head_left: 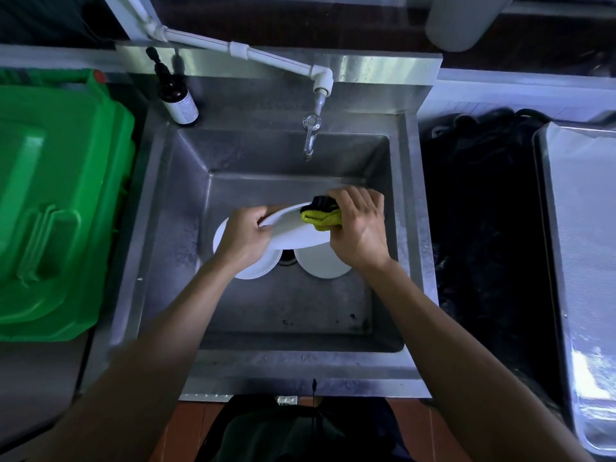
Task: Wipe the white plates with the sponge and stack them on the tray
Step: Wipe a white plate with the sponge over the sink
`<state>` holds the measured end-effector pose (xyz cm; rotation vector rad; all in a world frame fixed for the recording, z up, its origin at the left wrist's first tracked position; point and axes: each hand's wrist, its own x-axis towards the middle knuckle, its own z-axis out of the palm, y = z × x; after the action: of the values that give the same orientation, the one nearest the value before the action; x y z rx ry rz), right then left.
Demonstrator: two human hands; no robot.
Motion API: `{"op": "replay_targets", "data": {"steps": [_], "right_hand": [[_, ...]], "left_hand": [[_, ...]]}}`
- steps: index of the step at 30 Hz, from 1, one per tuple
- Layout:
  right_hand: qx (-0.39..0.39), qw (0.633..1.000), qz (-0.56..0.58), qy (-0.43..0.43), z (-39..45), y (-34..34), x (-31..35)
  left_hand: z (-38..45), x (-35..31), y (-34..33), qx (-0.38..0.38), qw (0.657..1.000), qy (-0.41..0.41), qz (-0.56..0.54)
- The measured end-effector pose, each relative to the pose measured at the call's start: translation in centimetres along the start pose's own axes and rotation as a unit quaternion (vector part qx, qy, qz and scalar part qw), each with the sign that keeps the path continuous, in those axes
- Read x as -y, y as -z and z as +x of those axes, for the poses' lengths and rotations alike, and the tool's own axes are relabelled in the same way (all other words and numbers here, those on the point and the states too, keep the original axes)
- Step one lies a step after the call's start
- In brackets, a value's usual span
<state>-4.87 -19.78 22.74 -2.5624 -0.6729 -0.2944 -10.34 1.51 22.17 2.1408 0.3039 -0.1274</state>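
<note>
Head view: left hand (245,236) pinches the held plate (293,230) by its left rim, over sink (411,228) centre. Right hand (358,225) fingers curl round sponge (321,218) on its right edge. Plate prob. stiff, slick, breakable: grip rim. Tray (573,228) right, w/o plates.

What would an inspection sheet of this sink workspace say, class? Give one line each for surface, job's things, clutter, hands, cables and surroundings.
Surface: steel sink, dull and stained; tap above the basin, no water seen running.
Job's things: held plate tilted over the basin; two more plates on the sink floor; yellow-black sponge against the held plate; tray at right, no plates on it.
Clutter: pump bottle on the sink's back left corner.
Hands: left hand grips the plate's rim; right hand holds the sponge.
Cables: nothing seen.
Surroundings: green bin at left; white pipe feeding the tap; dark bundle between sink and tray.
</note>
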Motion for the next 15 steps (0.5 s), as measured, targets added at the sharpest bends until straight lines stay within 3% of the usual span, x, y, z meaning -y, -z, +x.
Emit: {"op": "replay_targets", "data": {"steps": [5, 8, 10, 12, 13, 15], "right_hand": [[-0.038, 0.999, -0.001, 0.009, -0.5, 0.2, -0.3], [-0.062, 0.998, 0.003, 0.005, -0.9, 0.4, -0.5], [-0.077, 0.997, 0.010, -0.001, -1.2, 0.5, -0.5], [-0.091, 0.996, 0.015, -0.013, -1.3, 0.5, -0.5], [-0.099, 0.995, 0.017, -0.017, -1.4, 0.5, -0.5], [-0.115, 0.993, 0.019, -0.010, -1.7, 0.6, -0.4]], "left_hand": [[-1.1, 1.1, -0.6, -0.042, 0.998, 0.034, -0.041], [-2.2, 1.7, -1.1, -0.073, 0.976, 0.150, -0.137], [-2.8, 2.0, -1.3, -0.083, 0.916, 0.276, -0.280], [-3.3, 1.9, -1.4, -0.072, 0.802, 0.388, -0.448], [-3.4, 1.8, -1.4, -0.047, 0.761, 0.411, -0.499], [-3.2, 1.0, -1.6, 0.003, 0.729, 0.410, -0.548]]}}
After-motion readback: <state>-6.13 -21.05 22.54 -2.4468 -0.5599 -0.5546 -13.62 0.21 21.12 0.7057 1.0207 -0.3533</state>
